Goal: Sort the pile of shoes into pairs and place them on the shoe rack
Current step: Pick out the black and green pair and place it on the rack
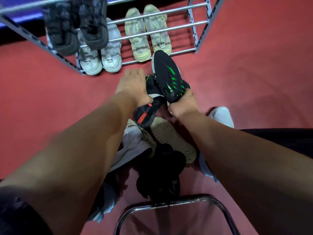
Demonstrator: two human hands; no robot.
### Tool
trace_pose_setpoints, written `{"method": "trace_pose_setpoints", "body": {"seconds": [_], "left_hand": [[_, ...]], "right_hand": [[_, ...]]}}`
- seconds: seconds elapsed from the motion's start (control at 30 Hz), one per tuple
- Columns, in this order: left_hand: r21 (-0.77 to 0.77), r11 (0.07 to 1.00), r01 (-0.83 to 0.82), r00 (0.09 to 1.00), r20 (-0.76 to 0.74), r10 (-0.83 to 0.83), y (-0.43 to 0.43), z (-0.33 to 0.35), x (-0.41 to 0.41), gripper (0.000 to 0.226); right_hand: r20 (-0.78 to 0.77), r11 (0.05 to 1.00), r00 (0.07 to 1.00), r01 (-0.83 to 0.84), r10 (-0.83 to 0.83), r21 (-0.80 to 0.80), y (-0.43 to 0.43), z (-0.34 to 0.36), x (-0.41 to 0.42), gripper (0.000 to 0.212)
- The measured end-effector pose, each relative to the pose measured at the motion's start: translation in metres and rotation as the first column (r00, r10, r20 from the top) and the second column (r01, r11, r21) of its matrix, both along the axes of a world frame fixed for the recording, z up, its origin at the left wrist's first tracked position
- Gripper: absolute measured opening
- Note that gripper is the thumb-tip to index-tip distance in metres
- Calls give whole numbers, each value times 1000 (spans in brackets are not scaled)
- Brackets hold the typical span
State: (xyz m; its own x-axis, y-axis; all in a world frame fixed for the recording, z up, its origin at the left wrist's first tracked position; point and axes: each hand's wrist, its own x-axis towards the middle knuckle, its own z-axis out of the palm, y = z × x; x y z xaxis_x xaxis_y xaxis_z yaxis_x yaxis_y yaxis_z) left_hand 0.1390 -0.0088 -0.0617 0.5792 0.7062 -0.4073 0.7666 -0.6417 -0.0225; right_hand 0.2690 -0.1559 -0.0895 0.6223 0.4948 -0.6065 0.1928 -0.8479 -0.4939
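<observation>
My right hand (pixel 183 103) grips the heel of a black sneaker with green stripes (pixel 166 72), its toe pointing at the shoe rack (pixel 199 35). Beside it, my left hand (pixel 133 85) holds a second black sneaker with a red stripe (pixel 145 114) from above; most of that shoe is hidden under the hand. On the rack stand a black pair (pixel 76 28) on an upper tier, and a white pair (pixel 100 55) and a beige pair (pixel 147 33) lower down. The pile between my arms holds a beige shoe (pixel 172 138), a white shoe (pixel 133 138) and black shoes (pixel 160 170).
Red floor (pixel 254 73) surrounds the rack and pile. A white shoe (pixel 221 116) and a bluish shoe (pixel 206 167) lie by my right arm, a dark shoe (pixel 103 209) under my left. A chrome stool frame (pixel 169 202) stands nearest to me. The lower tier's right end (pixel 184 39) is bare.
</observation>
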Motion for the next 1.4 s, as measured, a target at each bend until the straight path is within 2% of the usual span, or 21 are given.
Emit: {"method": "trace_pose_setpoints", "body": {"seconds": [0.1, 0.17, 0.23, 0.33, 0.43, 0.53, 0.7, 0.77, 0.83, 0.93, 1.0, 1.13, 1.23, 1.4], "left_hand": [[57, 978, -200, 980, 24, 199, -14, 15, -26, 94], [25, 928, -373, 928, 10, 373, -28, 18, -42, 91], [-59, 849, -526, 851, -37, 524, -43, 10, -61, 87], [-256, 680, -687, 717, -82, 693, -66, -16, -92, 104], [-405, 574, -711, 652, -74, 755, -84, -37, -116, 117], [-475, 492, -730, 587, -66, 807, -87, -41, -123, 107], [-538, 358, -763, 476, -92, 875, -71, -27, -122, 95], [-529, 369, -764, 451, -28, 892, -66, -19, -122, 86], [-582, 355, -732, 427, 15, 904, -62, -9, -120, 74], [-641, 345, -686, 428, 29, 903, -59, 12, -120, 80], [-645, 364, -672, 422, 70, 904, -62, 26, -121, 78], [-603, 437, -667, 447, 145, 883, -76, 57, -120, 68], [-608, 465, -643, 450, 191, 872, -81, 84, -114, 62], [-586, 527, -615, 392, 354, 850, -75, 130, -92, 66]], "right_hand": [[-34, 997, 999, 40, -38, 61, 15, 9, -19, 73], [-31, 996, 999, 42, -40, 79, 20, 12, -30, 73], [-21, 997, 999, 41, -40, 59, 19, 11, -40, 74], [28, 998, 999, -27, 29, -54, 8, 6, -49, 83], [91, 956, 980, -151, 179, -251, -5, -2, -54, 102], [99, 936, 971, -176, 215, -304, -6, -5, -55, 114], [121, 952, 966, -193, 226, -237, 1, 12, -56, 98], [97, 969, 978, -164, 184, -186, 4, 22, -56, 93], [52, 986, 992, -107, 115, -131, 7, 33, -55, 84], [-23, 999, 999, 46, -45, 18, 8, 47, -51, 39], [-70, 985, 989, 137, -130, 104, 2, 59, -49, 26], [-45, 967, 985, 174, -169, 188, -18, 87, -49, 25], [-18, 947, 981, 191, -193, 259, -30, 109, -49, 34], [27, 880, 968, 216, -251, 423, -37, 142, -41, 46]]}}
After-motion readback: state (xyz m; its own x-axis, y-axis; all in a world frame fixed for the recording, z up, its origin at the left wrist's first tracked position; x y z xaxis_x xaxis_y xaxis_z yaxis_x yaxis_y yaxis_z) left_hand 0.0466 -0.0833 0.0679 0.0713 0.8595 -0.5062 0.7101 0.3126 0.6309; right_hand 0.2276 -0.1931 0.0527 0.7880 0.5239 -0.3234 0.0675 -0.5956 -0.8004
